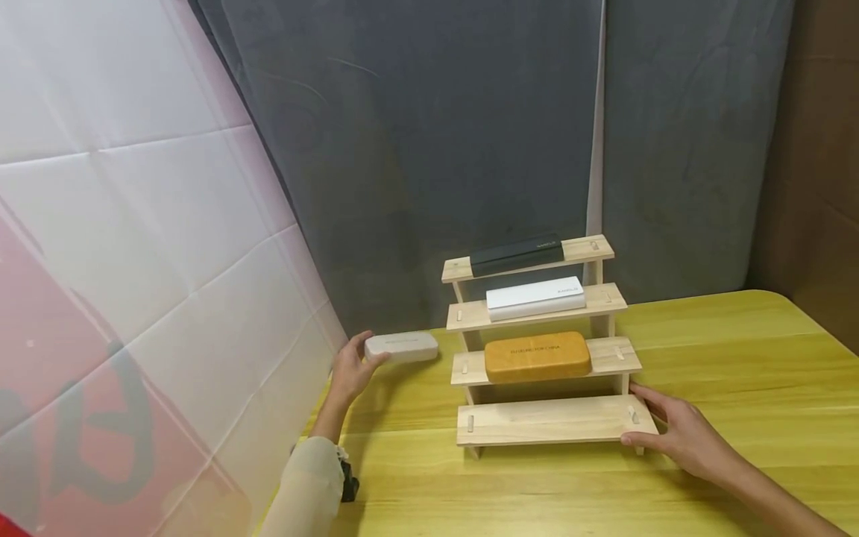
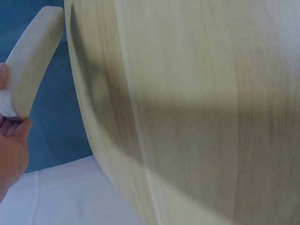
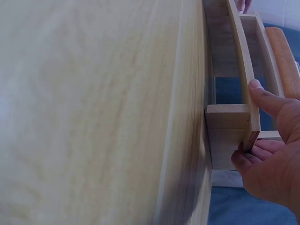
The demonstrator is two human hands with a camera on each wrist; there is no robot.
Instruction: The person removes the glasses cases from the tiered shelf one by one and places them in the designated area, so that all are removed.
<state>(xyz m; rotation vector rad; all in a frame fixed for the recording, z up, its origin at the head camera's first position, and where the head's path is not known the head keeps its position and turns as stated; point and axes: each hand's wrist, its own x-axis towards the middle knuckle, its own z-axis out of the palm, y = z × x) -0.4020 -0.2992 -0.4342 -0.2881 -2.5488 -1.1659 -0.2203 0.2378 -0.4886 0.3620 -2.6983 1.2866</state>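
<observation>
A stepped wooden rack [image 1: 546, 421] stands on the yellow table [image 1: 705, 358]. Its top step bears a black case [image 1: 515, 254], the second a white case [image 1: 535, 298], the third an orange-brown case [image 1: 537, 356]; the lowest step is bare. My right hand [image 1: 674, 432] grips the right end of the lowest step [image 3: 251, 122], thumb on top and fingers [image 3: 253, 157] curled under its edge. My left hand [image 1: 352, 371] holds one end of a light grey case [image 1: 403, 347] just left of the rack; the wrist view shows that grey case [image 2: 33, 61] pinched between thumb and fingers.
A dark grey curtain [image 1: 436, 149] hangs behind the rack. A pink and white sheet [image 1: 134, 261] slopes along the table's left side. A brown wall [image 1: 819, 164] rises at the right. Bare tabletop [image 1: 570, 492] lies in front of the rack.
</observation>
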